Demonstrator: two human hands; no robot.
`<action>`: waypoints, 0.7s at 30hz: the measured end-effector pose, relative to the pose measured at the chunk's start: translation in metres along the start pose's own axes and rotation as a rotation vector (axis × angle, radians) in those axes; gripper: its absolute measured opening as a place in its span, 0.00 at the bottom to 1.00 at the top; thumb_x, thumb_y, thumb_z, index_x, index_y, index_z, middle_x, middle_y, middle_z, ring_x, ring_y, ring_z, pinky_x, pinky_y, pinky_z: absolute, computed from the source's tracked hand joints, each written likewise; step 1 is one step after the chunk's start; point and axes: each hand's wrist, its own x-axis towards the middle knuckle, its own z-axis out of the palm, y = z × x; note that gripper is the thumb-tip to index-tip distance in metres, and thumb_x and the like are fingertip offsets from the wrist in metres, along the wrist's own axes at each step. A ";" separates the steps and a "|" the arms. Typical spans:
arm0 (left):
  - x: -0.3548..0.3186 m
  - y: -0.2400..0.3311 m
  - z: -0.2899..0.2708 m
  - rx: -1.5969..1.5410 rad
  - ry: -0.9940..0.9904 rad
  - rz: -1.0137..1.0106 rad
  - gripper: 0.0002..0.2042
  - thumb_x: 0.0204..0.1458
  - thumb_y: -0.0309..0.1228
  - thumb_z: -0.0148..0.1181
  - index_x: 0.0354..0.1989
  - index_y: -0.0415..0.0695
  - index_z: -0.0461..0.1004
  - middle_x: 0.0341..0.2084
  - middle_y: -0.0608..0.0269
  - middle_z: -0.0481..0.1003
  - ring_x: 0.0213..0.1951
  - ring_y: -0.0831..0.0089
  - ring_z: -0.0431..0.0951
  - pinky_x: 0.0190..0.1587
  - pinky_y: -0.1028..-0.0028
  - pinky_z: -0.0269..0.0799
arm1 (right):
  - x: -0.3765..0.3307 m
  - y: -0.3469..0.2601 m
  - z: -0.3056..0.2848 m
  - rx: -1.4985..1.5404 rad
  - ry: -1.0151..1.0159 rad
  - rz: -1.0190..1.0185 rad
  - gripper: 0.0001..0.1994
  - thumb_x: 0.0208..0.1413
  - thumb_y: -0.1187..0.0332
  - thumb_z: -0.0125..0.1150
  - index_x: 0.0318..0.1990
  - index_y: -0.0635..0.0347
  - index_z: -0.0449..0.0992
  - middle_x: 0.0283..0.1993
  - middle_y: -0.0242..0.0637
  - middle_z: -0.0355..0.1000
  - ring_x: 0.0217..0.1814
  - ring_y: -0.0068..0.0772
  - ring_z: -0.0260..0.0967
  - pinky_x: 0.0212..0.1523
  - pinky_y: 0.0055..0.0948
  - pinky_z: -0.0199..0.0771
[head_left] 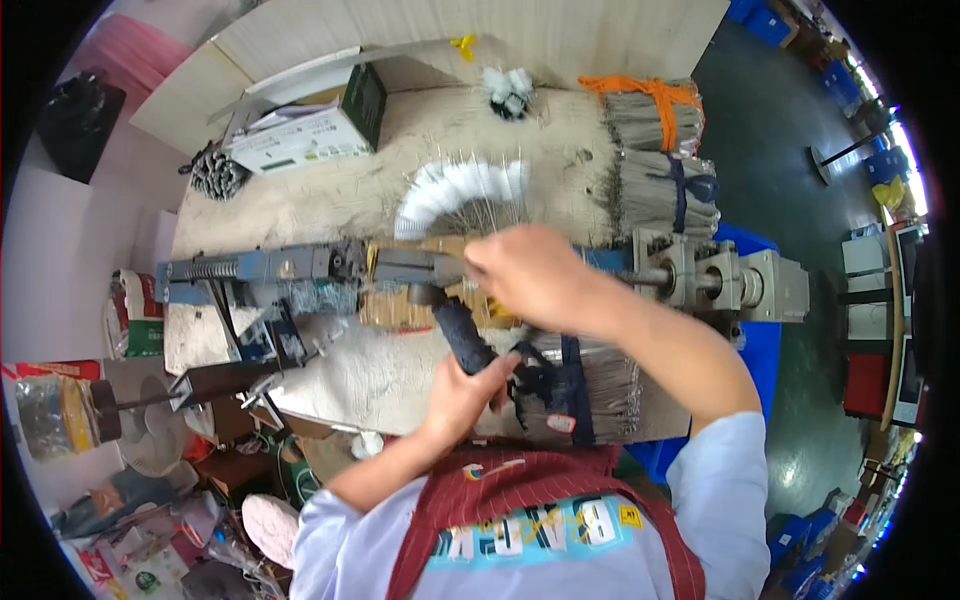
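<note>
Handle point(463, 335) — black and wrapped — slants at the middle of the frame, its upper end at the lower edge of the long machine point(290, 265). In my view the left hand point(460, 395) has its fingers curled closed around the lower end. The right hand point(530, 278) is over the machine, just right of centre, fingers bent and blurred; I cannot tell whether they grip anything. Above, I see a fan of white pieces point(460, 190) with thin wires on the table point(440, 120), and higher up a white clump point(508, 92). A box point(308, 137) sits upper left. At upper right I see a grey bundle point(632, 118) under an orange tie point(665, 100) — just below it, a second bundle point(645, 188) with a dark tie point(690, 184).
</note>
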 end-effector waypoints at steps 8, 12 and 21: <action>0.033 -0.067 -0.028 0.702 0.259 0.623 0.15 0.42 0.28 0.64 0.39 0.36 0.72 0.26 0.40 0.77 0.29 0.41 0.78 0.30 0.55 0.75 | -0.050 -0.023 0.083 -0.062 0.029 -0.046 0.14 0.53 0.64 0.59 0.33 0.69 0.70 0.30 0.51 0.70 0.28 0.53 0.75 0.27 0.43 0.78; 0.016 -0.045 -0.029 0.679 0.256 0.292 0.28 0.45 0.32 0.69 0.51 0.34 0.63 0.31 0.38 0.76 0.36 0.42 0.79 0.38 0.56 0.77 | -0.047 -0.014 0.074 0.050 -0.018 -0.104 0.13 0.55 0.60 0.61 0.34 0.62 0.71 0.32 0.44 0.71 0.30 0.50 0.74 0.30 0.42 0.77; -0.020 -0.056 -0.143 -0.152 0.599 0.177 0.13 0.63 0.36 0.54 0.36 0.36 0.72 0.25 0.62 0.74 0.26 0.75 0.76 0.28 0.77 0.68 | -0.061 0.029 0.058 -0.149 0.274 0.027 0.13 0.47 0.78 0.62 0.39 0.62 0.66 0.43 0.45 0.70 0.45 0.50 0.73 0.38 0.45 0.76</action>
